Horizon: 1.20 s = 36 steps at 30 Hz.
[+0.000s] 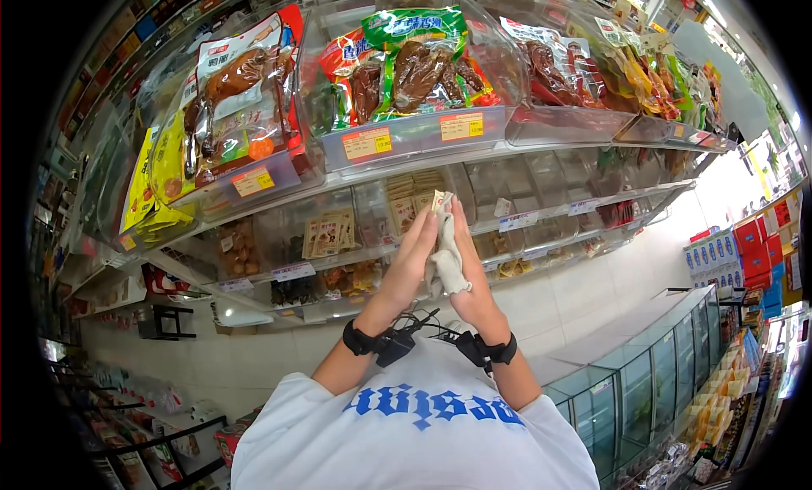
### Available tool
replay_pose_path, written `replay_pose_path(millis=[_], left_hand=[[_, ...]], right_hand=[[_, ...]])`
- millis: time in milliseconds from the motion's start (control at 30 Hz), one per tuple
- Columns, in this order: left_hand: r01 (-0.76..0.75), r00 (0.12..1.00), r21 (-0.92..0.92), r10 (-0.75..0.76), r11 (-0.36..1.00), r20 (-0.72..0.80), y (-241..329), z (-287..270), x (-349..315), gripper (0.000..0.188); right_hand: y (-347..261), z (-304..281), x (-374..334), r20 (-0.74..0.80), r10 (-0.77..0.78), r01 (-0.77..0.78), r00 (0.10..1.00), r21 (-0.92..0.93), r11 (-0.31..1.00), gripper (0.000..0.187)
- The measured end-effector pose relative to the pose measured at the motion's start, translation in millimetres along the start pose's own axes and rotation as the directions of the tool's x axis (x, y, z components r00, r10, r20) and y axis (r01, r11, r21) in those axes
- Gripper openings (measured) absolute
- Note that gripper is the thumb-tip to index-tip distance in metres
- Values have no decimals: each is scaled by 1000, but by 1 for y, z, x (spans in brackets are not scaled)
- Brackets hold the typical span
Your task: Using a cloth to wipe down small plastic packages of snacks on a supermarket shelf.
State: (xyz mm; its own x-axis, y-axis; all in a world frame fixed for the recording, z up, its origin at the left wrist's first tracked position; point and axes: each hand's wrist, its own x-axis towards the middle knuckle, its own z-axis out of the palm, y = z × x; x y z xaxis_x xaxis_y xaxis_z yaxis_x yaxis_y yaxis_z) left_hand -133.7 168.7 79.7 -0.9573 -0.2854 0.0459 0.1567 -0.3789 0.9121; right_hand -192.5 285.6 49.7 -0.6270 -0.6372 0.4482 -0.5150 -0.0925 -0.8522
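Observation:
My left hand (pixel 413 257) and my right hand (pixel 470 257) are held palm to palm in front of my chest, fingers straight and pointing away. Pressed between them is a crumpled off-white cloth (pixel 452 274), its loose end drooping by the right wrist. At the fingertips a small pale packet (pixel 440 201) with a red mark shows; whether it is in my hands or lies behind them I cannot tell. Just beyond are clear bins of small packets (pixel 410 209) on the shelf's lower tier.
Above, the top tier holds bins with bagged meat snacks (pixel 423 71) and a large meat packet (pixel 241 84) at the left. Glass-fronted cases (pixel 626 397) stand at the right, near stacked red boxes (pixel 753 249). A black rack (pixel 161 439) is at lower left.

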Motion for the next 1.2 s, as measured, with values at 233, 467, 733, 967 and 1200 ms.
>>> replay_pose_path(millis=[233,467,733,967,1200], left_hand=[[50,974,345,-122,937,190,-9,1,-8,52],[194,921,382,-303,903,247,-2,-17,-10,33],[130,988,280,-149,951,48,-15,-20,0,20],[206,976,489,-212,848,-45,-26,-33,6,46],[355,934,-165,-344,920,94,-15,-6,3,73]], right_hand=[[34,-15,2,-176,247,-214,953,186,959,49],[22,-32,1,-492,224,-151,841,183,971,30],[26,-17,-15,-253,519,-265,817,634,726,32],[9,-31,-7,-531,143,-142,835,43,989,34],[-12,-1,-4,-60,-91,73,994,-255,964,61]])
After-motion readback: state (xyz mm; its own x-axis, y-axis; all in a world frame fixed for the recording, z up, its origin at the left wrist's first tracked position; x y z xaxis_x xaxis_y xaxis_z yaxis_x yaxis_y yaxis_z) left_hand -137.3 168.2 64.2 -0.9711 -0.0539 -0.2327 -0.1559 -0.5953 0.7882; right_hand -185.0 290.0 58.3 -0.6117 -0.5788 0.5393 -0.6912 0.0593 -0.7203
